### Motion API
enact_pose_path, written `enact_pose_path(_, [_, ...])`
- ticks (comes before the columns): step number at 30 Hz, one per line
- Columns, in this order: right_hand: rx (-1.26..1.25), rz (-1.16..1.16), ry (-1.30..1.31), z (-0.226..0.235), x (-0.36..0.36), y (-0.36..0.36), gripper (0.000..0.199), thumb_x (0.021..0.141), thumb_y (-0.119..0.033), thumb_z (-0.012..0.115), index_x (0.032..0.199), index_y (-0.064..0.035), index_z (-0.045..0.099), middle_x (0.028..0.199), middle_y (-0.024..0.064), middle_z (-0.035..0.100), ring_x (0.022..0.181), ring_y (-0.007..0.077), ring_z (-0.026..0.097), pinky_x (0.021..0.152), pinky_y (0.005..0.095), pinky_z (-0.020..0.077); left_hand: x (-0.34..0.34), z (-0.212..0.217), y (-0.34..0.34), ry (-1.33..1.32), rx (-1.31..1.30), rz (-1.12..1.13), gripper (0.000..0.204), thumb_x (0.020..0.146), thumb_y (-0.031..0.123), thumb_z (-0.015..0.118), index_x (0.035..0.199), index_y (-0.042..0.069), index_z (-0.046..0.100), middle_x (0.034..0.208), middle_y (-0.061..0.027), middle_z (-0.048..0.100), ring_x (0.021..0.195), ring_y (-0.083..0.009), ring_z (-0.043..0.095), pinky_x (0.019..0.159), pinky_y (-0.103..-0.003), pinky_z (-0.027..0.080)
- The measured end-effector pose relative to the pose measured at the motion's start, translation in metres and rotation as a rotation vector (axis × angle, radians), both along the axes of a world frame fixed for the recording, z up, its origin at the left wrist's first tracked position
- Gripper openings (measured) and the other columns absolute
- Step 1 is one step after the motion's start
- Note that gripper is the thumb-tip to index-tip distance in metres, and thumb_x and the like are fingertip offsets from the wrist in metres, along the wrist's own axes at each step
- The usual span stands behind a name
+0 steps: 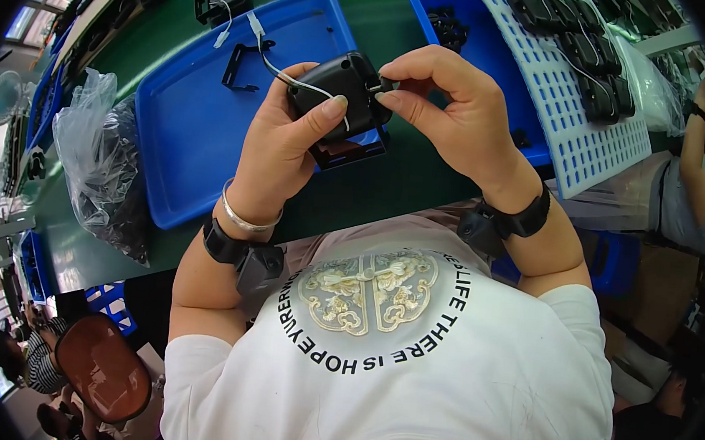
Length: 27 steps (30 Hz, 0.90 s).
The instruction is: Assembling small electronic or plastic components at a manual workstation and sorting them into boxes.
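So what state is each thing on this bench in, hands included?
Left hand: closed around the black housing
Right hand: thumb and forefinger pinched at the housing's side
Black housing: held up, cable attached
White connector: unplugged
Black bracket: lying in the left blue tray
Left blue tray: partly filled
Clear plastic bag: crumpled, dark contents
White perforated board: loaded with black housings

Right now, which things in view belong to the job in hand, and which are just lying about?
Job, judging by the hands:
black device, in left hand
white cable on it
small dark part, pinched by right hand
probably black bracket, loose on blue tray

Lying about, apparently:
clear plastic bag, left of tray
brown seat, lower left
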State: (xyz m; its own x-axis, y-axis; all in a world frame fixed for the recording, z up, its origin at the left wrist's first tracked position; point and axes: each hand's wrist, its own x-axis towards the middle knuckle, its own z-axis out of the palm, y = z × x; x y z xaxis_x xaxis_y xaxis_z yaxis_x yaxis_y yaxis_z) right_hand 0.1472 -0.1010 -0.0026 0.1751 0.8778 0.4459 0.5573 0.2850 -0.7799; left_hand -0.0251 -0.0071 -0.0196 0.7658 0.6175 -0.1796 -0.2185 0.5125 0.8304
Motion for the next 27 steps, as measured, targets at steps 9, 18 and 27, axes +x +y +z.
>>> enact_pose_path(9, [0.111,-0.051,-0.024,-0.009,0.003,0.004,0.019,0.073,-0.001,0.070,0.091,-0.0036,0.064,0.084,0.0048,0.062,0.071,0.0139,0.059,0.063,0.0203,0.0480,0.003,0.004,-0.002,0.108,0.160,0.002,0.044,0.085,0.015,0.063,0.120,0.004,0.039,0.104,-0.0098,0.054,0.090,-0.0179,0.061,0.071,-0.029,0.055])
enact_pose_path(18, [0.250,-0.027,-0.126,-0.012,0.004,0.004,0.020,0.072,-0.001,0.071,0.091,-0.0040,0.064,0.087,0.0066,0.063,0.076,0.0166,0.061,0.069,0.0204,0.0504,0.003,0.001,0.000,0.208,0.228,0.026,0.044,0.087,0.019,0.059,0.124,0.005,0.039,0.102,-0.0079,0.056,0.085,-0.0152,0.060,0.066,-0.027,0.052])
enact_pose_path(27, [0.062,0.041,0.155,-0.007,0.011,-0.011,0.019,0.077,0.003,0.066,0.095,-0.0012,0.062,0.093,0.0065,0.062,0.082,0.0123,0.060,0.070,0.0203,0.0503,0.001,-0.001,0.004,0.075,0.135,-0.058,0.049,0.082,0.018,0.065,0.120,0.002,0.038,0.104,-0.0118,0.055,0.088,-0.0203,0.063,0.068,-0.030,0.056])
